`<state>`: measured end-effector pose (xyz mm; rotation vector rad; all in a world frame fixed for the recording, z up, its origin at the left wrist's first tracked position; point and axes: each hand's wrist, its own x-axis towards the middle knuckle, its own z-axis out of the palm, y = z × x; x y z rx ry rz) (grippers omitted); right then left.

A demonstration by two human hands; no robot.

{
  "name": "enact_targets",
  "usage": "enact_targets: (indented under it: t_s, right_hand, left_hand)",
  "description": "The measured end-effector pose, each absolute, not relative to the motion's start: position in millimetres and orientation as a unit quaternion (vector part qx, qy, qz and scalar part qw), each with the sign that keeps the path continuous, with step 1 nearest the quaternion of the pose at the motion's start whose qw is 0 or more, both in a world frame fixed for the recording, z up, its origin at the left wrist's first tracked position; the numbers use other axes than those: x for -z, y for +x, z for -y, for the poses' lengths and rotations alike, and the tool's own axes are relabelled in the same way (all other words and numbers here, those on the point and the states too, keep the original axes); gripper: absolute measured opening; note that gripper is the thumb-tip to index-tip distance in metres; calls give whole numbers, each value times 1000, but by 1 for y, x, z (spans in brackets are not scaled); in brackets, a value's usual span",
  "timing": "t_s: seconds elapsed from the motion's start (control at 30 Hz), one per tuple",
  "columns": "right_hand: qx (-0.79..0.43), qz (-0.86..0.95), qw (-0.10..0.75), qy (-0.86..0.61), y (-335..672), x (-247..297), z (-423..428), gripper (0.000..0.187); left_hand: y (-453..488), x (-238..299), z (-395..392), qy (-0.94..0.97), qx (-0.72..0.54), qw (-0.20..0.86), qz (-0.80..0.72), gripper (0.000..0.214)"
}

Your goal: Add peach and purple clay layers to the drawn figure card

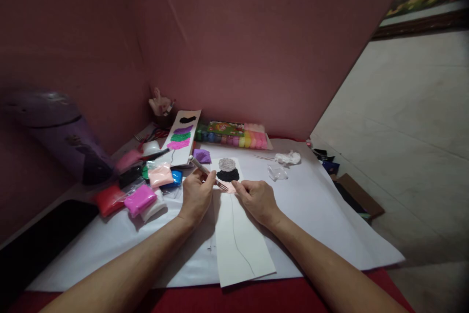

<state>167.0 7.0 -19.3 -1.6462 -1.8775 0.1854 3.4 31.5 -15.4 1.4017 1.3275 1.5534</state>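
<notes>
A long white card (244,239) lies in front of me with a thin pencil line running down its lower part. Near its top sit a textured grey clay patch (227,164), a black clay patch (227,176) and a light pink clay patch (227,185). My left hand (198,196) is closed on a fork (201,165), whose handle slants up to the left and whose tines reach the pink clay. My right hand (258,200) has thumb and forefinger pressed together at the pink patch's right edge; what they pinch, if anything, is hidden.
Several wrapped clay packets (140,199) are heaped on the left, near a black phone-like slab (54,235). Another card with coloured patches (182,137) leans behind them. At the back lies a clay pack (234,136). On the right are white crumpled material (287,158) and clear plastic (277,173).
</notes>
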Motion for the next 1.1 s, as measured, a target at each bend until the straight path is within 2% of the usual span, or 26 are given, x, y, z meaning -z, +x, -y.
enact_targets:
  t_s: [0.67, 1.1]
  right_hand:
    - [-66, 712, 313, -625, 168, 20, -7, 55]
    - [-110, 698, 339, -622, 169, 19, -8, 54]
  left_hand:
    - [-8, 15, -36, 548, -595, 255, -530, 18]
    - [2, 16, -31, 536, -604, 325, -492, 20]
